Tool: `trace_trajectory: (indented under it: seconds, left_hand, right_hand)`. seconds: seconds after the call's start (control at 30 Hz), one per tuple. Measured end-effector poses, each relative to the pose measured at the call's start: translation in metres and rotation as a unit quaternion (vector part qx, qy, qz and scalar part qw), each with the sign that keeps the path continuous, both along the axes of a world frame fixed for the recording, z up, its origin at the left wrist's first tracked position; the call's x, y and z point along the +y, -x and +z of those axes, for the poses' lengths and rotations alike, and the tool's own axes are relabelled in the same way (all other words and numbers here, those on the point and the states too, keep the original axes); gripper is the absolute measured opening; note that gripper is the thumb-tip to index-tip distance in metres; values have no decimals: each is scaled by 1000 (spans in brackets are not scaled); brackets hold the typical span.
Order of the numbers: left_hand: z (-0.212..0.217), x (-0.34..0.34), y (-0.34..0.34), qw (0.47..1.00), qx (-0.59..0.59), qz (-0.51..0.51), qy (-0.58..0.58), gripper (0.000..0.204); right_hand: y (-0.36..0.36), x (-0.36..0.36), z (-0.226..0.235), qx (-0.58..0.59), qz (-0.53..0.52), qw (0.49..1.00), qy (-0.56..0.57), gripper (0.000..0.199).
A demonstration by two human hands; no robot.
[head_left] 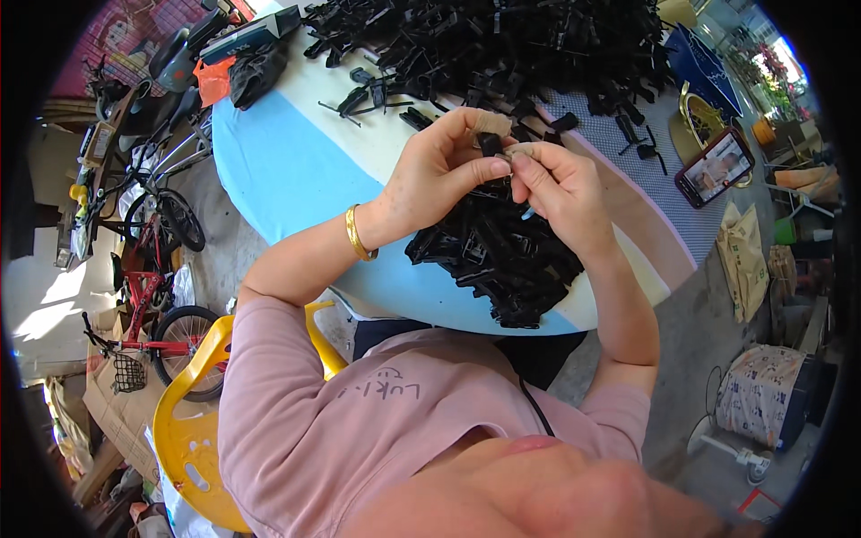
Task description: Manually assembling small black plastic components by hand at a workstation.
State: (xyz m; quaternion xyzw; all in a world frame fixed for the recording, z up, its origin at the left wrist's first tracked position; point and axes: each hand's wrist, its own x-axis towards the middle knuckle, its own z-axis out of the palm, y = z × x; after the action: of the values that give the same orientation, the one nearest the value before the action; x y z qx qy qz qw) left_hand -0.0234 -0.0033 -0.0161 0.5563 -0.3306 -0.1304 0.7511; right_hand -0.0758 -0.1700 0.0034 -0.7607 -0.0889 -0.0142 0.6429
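Over the near part of the table, both hands meet at chest height. My left hand (439,166) is closed, with a small black part (490,143) held between its thumb and fingers. A beige wrap covers one of its fingertips. My right hand (558,184) pinches thumb against forefinger right beside that part; whatever lies in the pinch is hidden. A bit of light blue (527,213) shows under the right fingers. Below the hands, a heap of black parts (502,255) reaches to the table's near edge.
A far larger pile of black parts (511,45) covers the back of the striped table (287,170). At its right edge a phone (715,168) leans near a gold-coloured round object (695,121). A black bag (257,76) lies back left. A yellow chair (193,430) and a red bicycle (143,300) stand left.
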Motion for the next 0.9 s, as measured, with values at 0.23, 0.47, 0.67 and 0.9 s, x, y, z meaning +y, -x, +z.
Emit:
trace_trajectory:
  seconds: [0.23,0.47,0.67,0.9]
  left_hand:
    - [-3,2,6,968,-203,133,-71,21]
    - [12,7,0,962,-184,65,-191,31]
    - [10,0,2,994,-60,-9,-91,32]
    - [10,8,7,963,-190,41,-186,19]
  right_hand:
    - [5,4,4,9,-1,1000,17,16]
    - [-16,-41,10,-75,-70,987,121,17]
    - [-43,-74,-21,-44,-210,874,437,20]
    - [-53,-71,-34,-10,-210,833,512,18]
